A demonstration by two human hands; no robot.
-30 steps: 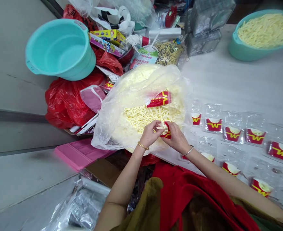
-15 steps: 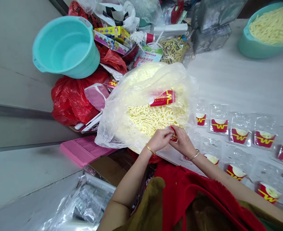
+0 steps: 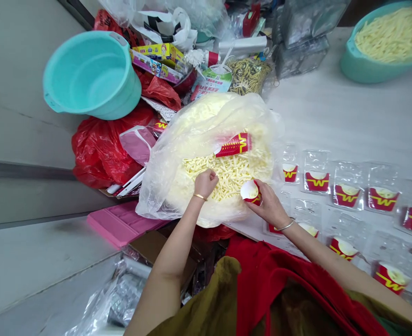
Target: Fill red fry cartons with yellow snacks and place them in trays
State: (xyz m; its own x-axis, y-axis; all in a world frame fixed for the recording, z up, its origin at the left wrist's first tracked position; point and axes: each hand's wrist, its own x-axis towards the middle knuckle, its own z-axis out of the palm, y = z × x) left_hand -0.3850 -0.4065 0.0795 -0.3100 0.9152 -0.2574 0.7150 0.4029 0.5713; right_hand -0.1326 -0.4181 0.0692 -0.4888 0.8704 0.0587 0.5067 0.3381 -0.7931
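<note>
My right hand (image 3: pixel 269 205) grips a small red fry carton (image 3: pixel 256 199) with a white inside, its mouth tilted to the left. Some pale bits show inside it. Over the pile of small toy-like French fries (image 3: pixel 226 169), my left hand (image 3: pixel 206 183) is closed, fingertips curled down; what they hold, if anything, is hidden. The fries lie in a wide-open clear plastic bag (image 3: pixel 171 182). On top of them rests a stack of nested red cartons (image 3: pixel 233 145) with yellow marks.
Several clear packs with red cartons (image 3: pixel 317 181) stand in rows at the right. A teal tub of larger fries (image 3: pixel 356 60) is at the back right. At the left are an empty teal tub (image 3: pixel 122 98), red bags (image 3: pixel 97 154) and a pink tray (image 3: pixel 118 221).
My hands have come apart. The left moved left and up over the fries, while the right stayed near its place and turned the carton so its mouth shows.
</note>
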